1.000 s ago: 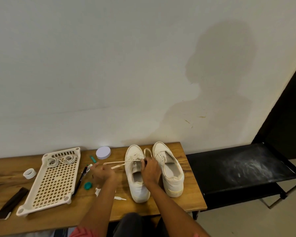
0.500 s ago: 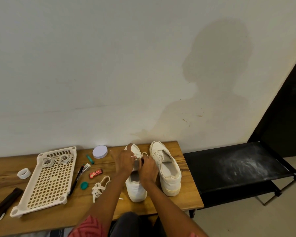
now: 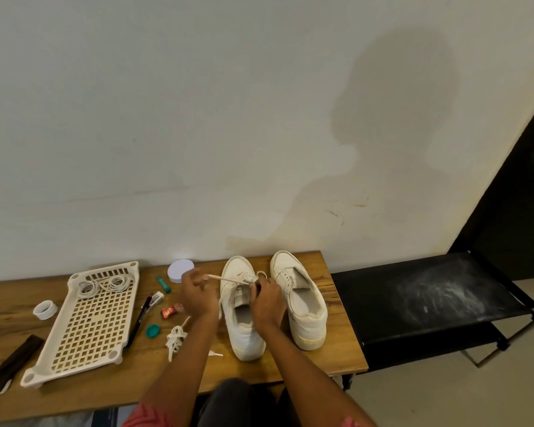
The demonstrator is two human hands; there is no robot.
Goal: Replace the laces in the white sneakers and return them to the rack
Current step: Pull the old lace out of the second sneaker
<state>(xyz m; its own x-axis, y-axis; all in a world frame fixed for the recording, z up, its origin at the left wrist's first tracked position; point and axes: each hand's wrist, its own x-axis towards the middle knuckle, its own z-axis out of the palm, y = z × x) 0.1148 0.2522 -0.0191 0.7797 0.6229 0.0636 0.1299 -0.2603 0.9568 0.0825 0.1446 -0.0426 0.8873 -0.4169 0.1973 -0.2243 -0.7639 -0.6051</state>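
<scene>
White sneakers stand side by side on the wooden table (image 3: 336, 362), toes toward 12 o'clock. Left hand (image 3: 196, 295) pinches the lace (image 3: 228, 280) end, drawn out toward 9 o'clock of the left sneaker (image 3: 244, 322); right hand (image 3: 269, 300) pinches lace at its eyelets. Right sneaker (image 3: 299, 300) sits unlaced; black rack (image 3: 429, 303) at 3 o'clock.

**Warm indoor light, big shadow on the wall**

You work under even, moderately bright warm light coming from behind you: your head and shoulders throw a broad soft shadow (image 3: 392, 124) on the pale wall (image 3: 136, 118). A small glare spot glows above the round white lid (image 3: 181, 270). Wide-angle bending curves the table edge (image 3: 349, 306) and the frame corners. Detail is slightly soft throughout.
</scene>
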